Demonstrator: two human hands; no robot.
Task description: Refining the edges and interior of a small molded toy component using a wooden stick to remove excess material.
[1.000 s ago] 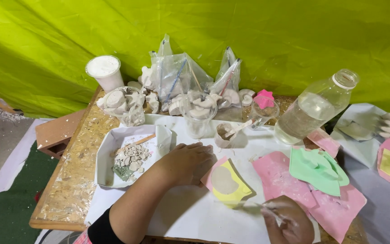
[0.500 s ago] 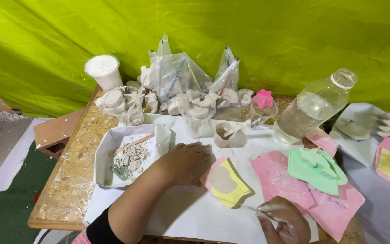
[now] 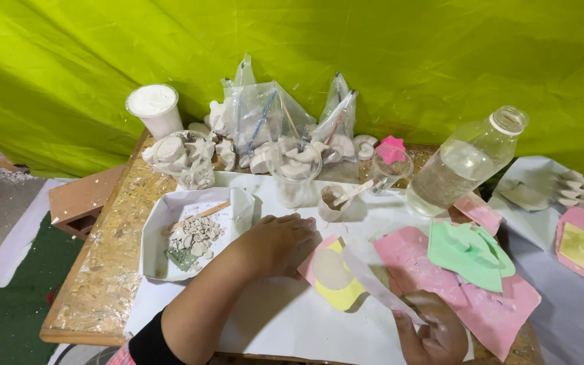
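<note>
While our left hand (image 3: 280, 245) presses flat, palm down, pinning the yellow mould (image 3: 334, 276) on the white sheet (image 3: 285, 318), our right hand (image 3: 434, 331) pinches a thin translucent strip (image 3: 376, 280), lifted clear above the mould. White tray (image 3: 153, 233) of broken plaster bits sits just left.

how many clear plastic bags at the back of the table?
2 that I can separate: a larger plastic bag behind the clear cups, and a narrower one to its right. They overlap, so another may be hidden.
</note>
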